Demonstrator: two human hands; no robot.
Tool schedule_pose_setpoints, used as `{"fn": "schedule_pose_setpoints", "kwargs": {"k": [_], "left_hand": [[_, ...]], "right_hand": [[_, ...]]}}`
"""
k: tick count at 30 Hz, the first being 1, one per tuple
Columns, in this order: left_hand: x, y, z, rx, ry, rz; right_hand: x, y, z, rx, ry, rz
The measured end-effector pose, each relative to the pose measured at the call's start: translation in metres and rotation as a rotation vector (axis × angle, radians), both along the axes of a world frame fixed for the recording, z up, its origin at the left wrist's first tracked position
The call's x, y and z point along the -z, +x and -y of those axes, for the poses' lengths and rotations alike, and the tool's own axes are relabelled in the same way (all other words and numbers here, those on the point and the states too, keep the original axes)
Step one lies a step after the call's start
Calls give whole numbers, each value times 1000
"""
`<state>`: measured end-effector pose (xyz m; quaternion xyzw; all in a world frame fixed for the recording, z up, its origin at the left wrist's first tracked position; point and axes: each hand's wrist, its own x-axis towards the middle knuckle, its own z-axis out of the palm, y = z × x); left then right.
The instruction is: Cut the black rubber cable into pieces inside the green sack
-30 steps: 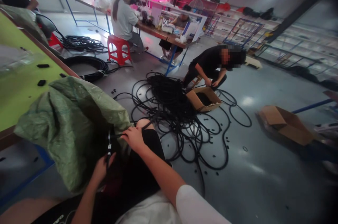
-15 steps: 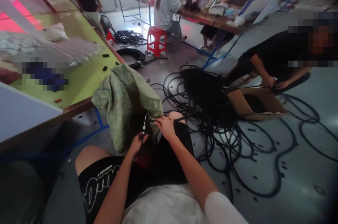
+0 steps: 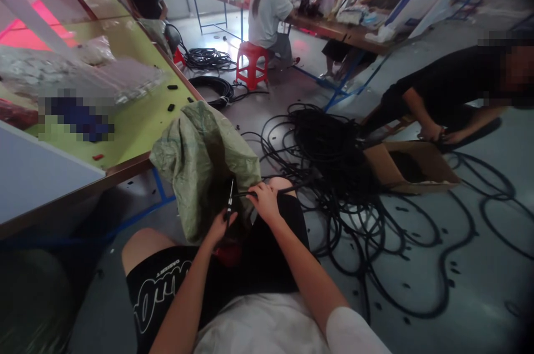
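My left hand (image 3: 219,226) is closed round the handles of a slim metal tool (image 3: 229,203) whose tip points up. My right hand (image 3: 263,201) pinches a black cable (image 3: 292,188) just beside the tool's jaws. Both hands sit over my lap, at the mouth of a green woven sack (image 3: 200,159) that drapes from the table edge. The cable runs right into a big tangle of black cable (image 3: 325,148) on the floor.
A yellow-green table (image 3: 125,120) stands on my left. A person in black crouches at an open cardboard box (image 3: 411,167) on the right. Two people sit at a far bench, one on a red stool (image 3: 250,64). Cable loops and small black offcuts cover the grey floor.
The view swung left and down since a second ago, bringing the table and my lap into sight. My hands keep the same hold on the tool and the cable.
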<state>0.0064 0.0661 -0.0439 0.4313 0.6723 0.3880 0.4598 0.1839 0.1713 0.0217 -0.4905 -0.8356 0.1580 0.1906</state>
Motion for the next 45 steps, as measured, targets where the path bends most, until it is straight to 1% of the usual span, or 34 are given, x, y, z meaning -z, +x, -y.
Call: {"fn": "schedule_pose_setpoints", "kwargs": {"k": [3,5,8,9,10,11,14,15,17,20,22,25,28,32,34,37,40,43,45], "left_hand": [[-6,3,3,68,-39,19],[-7,4,6,109,-68,14],[-3,2,7,177,-87,11],[1,1,6,196,-82,11],[4,0,4,208,-78,9],[8,-1,3,211,-76,8],[14,-2,0,202,-103,-6],[14,-1,-1,202,-114,-15],[11,0,-1,208,-112,-38],[2,3,-2,221,-73,-83],[-2,4,-3,206,-53,-103],[-2,5,-4,115,-35,-64],[3,7,-3,35,-45,-16],[6,9,-1,44,-63,-48],[6,8,-1,53,-61,-49],[2,6,-2,109,-64,-57],[-2,4,-2,151,-70,-80],[-2,3,-1,123,-49,-68],[-1,5,0,90,-12,-75]], "right_hand": [[-7,0,1,18,-15,-2],[-12,1,1,69,-9,-29],[-13,0,0,171,17,-104],[-12,0,-1,176,27,-118],[-10,1,-2,151,35,-119],[-7,1,-3,98,41,-108],[1,3,-5,-99,39,-41],[3,3,-4,-138,35,-25],[4,5,-3,-163,30,-18],[1,6,0,-156,40,-17],[-2,6,1,-114,57,10],[-3,7,2,-29,65,35],[-1,10,1,-40,50,23],[3,10,0,-147,46,66],[4,10,-1,-172,35,99],[1,8,0,-162,25,130],[-2,7,1,-129,51,121],[-4,6,2,-83,81,90],[-5,7,3,-66,64,59]]}}
